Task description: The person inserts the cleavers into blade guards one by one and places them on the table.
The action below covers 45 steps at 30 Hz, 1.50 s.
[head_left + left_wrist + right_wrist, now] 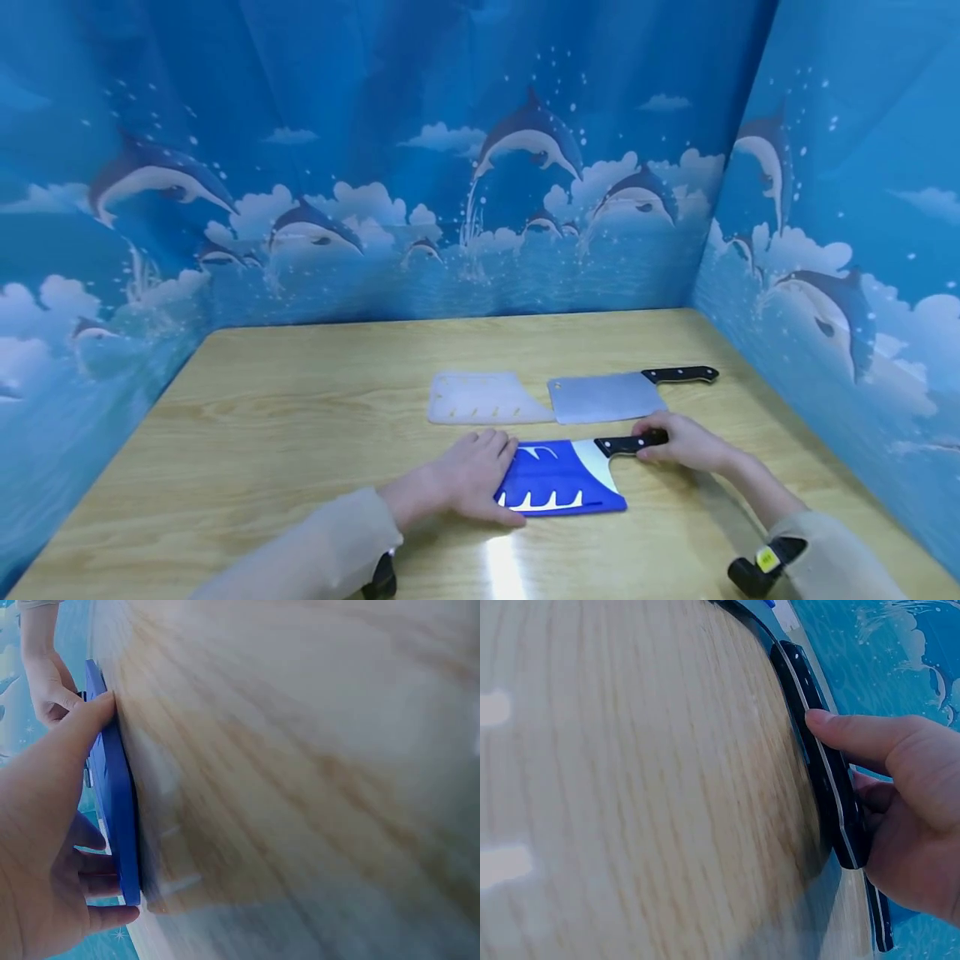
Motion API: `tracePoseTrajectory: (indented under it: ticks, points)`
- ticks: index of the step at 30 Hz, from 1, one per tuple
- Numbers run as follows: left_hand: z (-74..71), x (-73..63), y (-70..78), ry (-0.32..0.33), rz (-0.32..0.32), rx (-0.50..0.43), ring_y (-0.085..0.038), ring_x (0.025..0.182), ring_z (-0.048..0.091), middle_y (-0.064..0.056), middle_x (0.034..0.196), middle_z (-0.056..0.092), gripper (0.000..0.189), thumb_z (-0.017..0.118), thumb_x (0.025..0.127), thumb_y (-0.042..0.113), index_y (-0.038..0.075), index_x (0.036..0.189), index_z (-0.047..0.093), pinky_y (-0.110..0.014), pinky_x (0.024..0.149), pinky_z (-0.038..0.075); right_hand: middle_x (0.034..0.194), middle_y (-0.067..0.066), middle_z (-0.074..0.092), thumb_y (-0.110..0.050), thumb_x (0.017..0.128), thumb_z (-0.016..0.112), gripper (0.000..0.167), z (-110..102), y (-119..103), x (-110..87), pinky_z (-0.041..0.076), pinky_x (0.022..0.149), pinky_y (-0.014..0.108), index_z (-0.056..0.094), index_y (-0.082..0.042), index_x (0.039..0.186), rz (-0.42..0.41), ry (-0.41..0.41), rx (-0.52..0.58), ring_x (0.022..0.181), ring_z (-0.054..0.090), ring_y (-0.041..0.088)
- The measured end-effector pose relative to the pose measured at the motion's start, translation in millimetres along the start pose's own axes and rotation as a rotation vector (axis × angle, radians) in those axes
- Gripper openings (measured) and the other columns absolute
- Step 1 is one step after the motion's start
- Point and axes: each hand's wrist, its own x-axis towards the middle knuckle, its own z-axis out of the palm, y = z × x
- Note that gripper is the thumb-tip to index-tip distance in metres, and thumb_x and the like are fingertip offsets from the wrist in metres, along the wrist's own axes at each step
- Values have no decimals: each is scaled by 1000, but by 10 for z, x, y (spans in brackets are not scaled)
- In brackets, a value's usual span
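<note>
In the head view, a cleaver lies on the table with most of its blade inside a blue blade cover. A strip of bare blade shows between cover and handle. My left hand grips the cover's left end, thumb at the near edge and fingers toward the far edge. My right hand pinches the black handle near its end, the thumb on its side in the right wrist view. Seen edge-on in the left wrist view, the blue cover sits between the left thumb and fingers.
Behind the covered cleaver lies a second cleaver, blade bare and black handle pointing right. A white translucent blade cover lies left of it, its tip close to that blade. Blue dolphin-print curtains border the wooden table at the back and sides.
</note>
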Motion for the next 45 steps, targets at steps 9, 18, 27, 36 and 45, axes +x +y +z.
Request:
tracePoseTrajectory:
  ticks: [9, 18, 27, 36, 45]
  points:
    - [50, -117, -193, 98, -58, -109, -29, 124, 39, -12, 133, 45, 98, 39, 75, 80, 8, 142, 37, -51, 100, 32, 102, 6, 61, -20, 84, 67, 34, -27, 141, -25, 48, 81, 34, 61, 1, 110, -29, 89, -23, 93, 57, 23]
    - [-8, -142, -736, 143, -255, -211, -35, 129, 33, -19, 140, 38, 96, 50, 77, 72, 5, 144, 31, -53, 105, 24, 111, 24, 59, -7, 84, 64, 40, -226, 265, -18, 45, 81, 54, 54, 11, 118, -71, 279, -71, 101, 53, 42]
    - [-30, 10, -1039, 58, -361, -245, -39, 134, 22, -22, 147, 24, 108, 67, 67, 66, 10, 148, 21, -53, 108, 16, 121, 37, 47, -2, 82, 65, 52, -514, 404, 60, 34, 87, 63, 43, 17, 125, -36, 391, -98, 109, 41, 52]
    - [21, 174, -1108, -96, -355, -344, -36, 137, 14, -16, 151, 18, 114, 70, 63, 66, 15, 150, 16, -51, 110, 7, 132, 36, 37, -7, 85, 62, 58, -683, 621, 253, 27, 94, 64, 37, 13, 133, 109, 308, -98, 120, 31, 52]
    - [25, 284, -1064, -143, -334, -388, -38, 137, 15, -12, 152, 19, 110, 65, 66, 69, 17, 150, 17, -58, 108, 7, 132, 39, 31, -3, 84, 58, 54, -738, 745, 337, 26, 93, 66, 37, 13, 131, 155, 209, -137, 119, 27, 57]
